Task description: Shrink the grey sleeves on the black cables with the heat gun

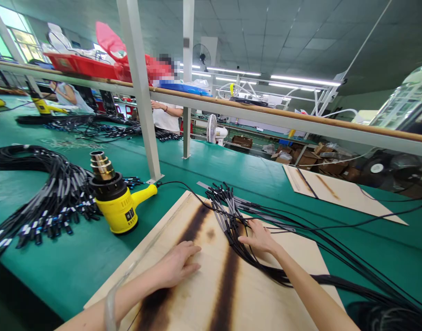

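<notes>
My right fingers (pixel 255 234) lay spread and released on top of a thick bundle of thin black cables (pixel 228 220), pressing on it without clenching. Just ahead of those fingers, the bundle's grey moulded connectors (pixel 220 216) fanned out with their black tips pointing away from me, while the cables ran beneath and to the right of my hand, then trailed off the edge of the pale plywood board (pixel 197 294).

My left fingers (pixel 188 257) rested flat and released on that board, well apart from the cables, beside one of two dark brown scorch stripes (pixel 226 294). A translucent band (pixel 110 312) circled my left wrist.

The board sat on a green table (pixel 76 271). Ahead and to the left of my left fingers stood a yellow-and-black heat gun (pixel 116 207) with a brass nozzle pointing up, near the board's corner. Further left of it lay a large heap of black cables with blue-and-white ends (pixel 55 197). Far ahead of my fingers, more black cables (pixel 103 128) lay along the table, and a second plywood board (pixel 335 193) lay off to the right. Beyond a wood-topped rail (pixel 266 110), a person in a white shirt (pixel 165 117) stood at the far side.
</notes>
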